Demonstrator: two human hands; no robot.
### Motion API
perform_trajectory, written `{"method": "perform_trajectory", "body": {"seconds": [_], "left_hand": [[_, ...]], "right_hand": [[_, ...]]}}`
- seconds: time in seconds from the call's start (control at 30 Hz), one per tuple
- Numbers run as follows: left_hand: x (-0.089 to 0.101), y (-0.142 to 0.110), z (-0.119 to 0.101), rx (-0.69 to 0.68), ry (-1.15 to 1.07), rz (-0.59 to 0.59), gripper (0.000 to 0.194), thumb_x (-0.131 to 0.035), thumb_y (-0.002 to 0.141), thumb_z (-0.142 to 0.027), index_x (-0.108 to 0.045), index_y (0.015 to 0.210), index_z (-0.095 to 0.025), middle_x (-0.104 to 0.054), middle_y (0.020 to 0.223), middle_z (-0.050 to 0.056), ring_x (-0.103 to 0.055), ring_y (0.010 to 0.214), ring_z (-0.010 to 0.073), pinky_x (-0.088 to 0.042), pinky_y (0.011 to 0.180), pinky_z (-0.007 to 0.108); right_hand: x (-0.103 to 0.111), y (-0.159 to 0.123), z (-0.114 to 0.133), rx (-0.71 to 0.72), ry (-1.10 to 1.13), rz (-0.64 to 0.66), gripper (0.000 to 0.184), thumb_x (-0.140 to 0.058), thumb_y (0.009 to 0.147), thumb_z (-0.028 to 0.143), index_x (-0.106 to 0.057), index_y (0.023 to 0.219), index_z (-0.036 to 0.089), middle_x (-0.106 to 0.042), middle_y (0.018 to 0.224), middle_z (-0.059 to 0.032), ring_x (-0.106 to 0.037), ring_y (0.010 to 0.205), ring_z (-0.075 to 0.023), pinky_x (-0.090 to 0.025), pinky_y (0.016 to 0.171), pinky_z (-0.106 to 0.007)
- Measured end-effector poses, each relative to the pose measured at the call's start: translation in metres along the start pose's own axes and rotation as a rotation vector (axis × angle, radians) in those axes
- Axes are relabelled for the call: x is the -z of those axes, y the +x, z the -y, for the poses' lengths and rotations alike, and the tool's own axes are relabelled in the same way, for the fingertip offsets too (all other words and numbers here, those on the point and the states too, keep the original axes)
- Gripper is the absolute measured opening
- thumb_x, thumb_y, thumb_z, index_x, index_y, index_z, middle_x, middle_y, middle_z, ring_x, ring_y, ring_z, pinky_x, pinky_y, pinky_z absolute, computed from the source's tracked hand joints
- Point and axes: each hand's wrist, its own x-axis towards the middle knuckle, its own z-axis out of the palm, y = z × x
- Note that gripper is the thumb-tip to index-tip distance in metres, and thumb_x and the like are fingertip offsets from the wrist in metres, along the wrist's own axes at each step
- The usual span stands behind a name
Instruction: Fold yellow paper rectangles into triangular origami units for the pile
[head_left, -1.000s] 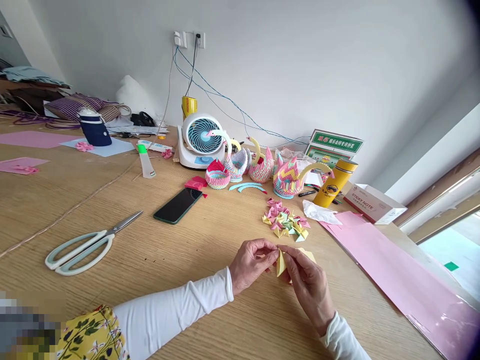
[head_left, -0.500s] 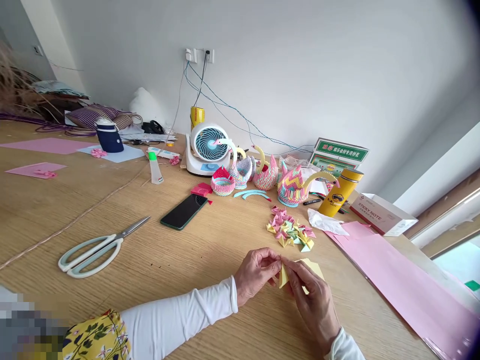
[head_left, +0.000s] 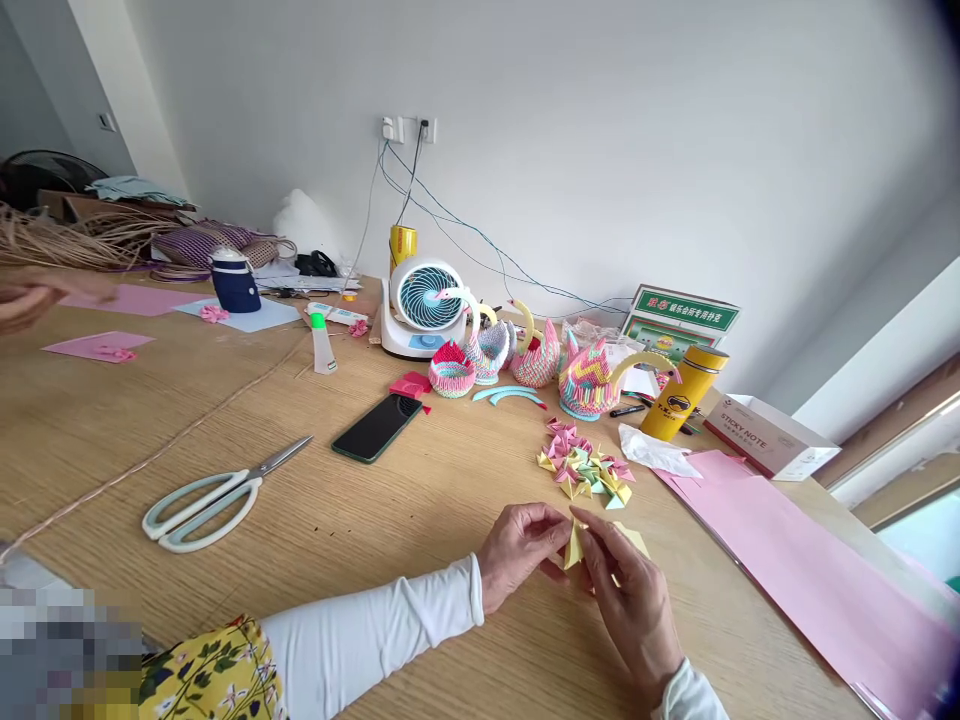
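Between my two hands is a small piece of yellow paper (head_left: pixel 573 550), partly folded and held just above the table. My left hand (head_left: pixel 525 550) pinches its left side, fingers curled together. On the right side, the thumb and fingers of my right hand (head_left: pixel 626 590) close on the same piece and cover part of it. More yellow paper (head_left: pixel 634 537) shows behind the right fingers; whether it is a separate sheet I cannot tell. Just beyond my hands lies a pile of folded paper pieces (head_left: pixel 585 465) in pink, yellow and green.
Folded-paper swans (head_left: pixel 589 380) and a small fan (head_left: pixel 429 300) stand at the back. Scissors (head_left: pixel 217 500), a phone (head_left: pixel 377 427) and a glue bottle (head_left: pixel 322 345) are on the left. Pink sheets (head_left: pixel 795 550) lie right, near a yellow tumbler (head_left: pixel 686 392). Another person's hand (head_left: pixel 37 295) is far left.
The view has shifted slightly, so things sit a little further right and lower. My fingers have moved slightly on the yellow paper. Another person's hand has come in at the left.
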Motion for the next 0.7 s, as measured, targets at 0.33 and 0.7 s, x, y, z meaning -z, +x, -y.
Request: {"method": "perform_trajectory", "body": {"seconds": [0.33, 0.7], "left_hand": [[0.005, 0.0, 0.004, 0.162, -0.193, 0.101, 0.045, -0.08, 0.061, -0.04, -0.066, 0.09, -0.007, -0.065, 0.08, 0.007, -0.065, 0.073, 0.0155, -0.053, 0.061, 0.023], [0.0, -0.003, -0.007, 0.044, 0.1, -0.026, 0.041, -0.077, 0.061, -0.042, -0.065, 0.078, -0.007, -0.064, 0.068, 0.005, -0.062, 0.062, 0.0153, -0.049, 0.05, 0.023]], "right_hand": [[0.003, 0.004, 0.0, 0.043, -0.096, -0.03, 0.028, -0.044, 0.094, 0.027, -0.062, 0.113, 0.017, -0.059, 0.076, -0.0036, -0.057, 0.063, -0.014, -0.048, 0.059, -0.023], [0.001, 0.004, -0.001, 0.021, -0.05, 0.045, 0.031, -0.042, 0.095, 0.027, -0.061, 0.117, 0.017, -0.056, 0.072, -0.0026, -0.054, 0.058, -0.014, -0.045, 0.056, -0.023]]}}
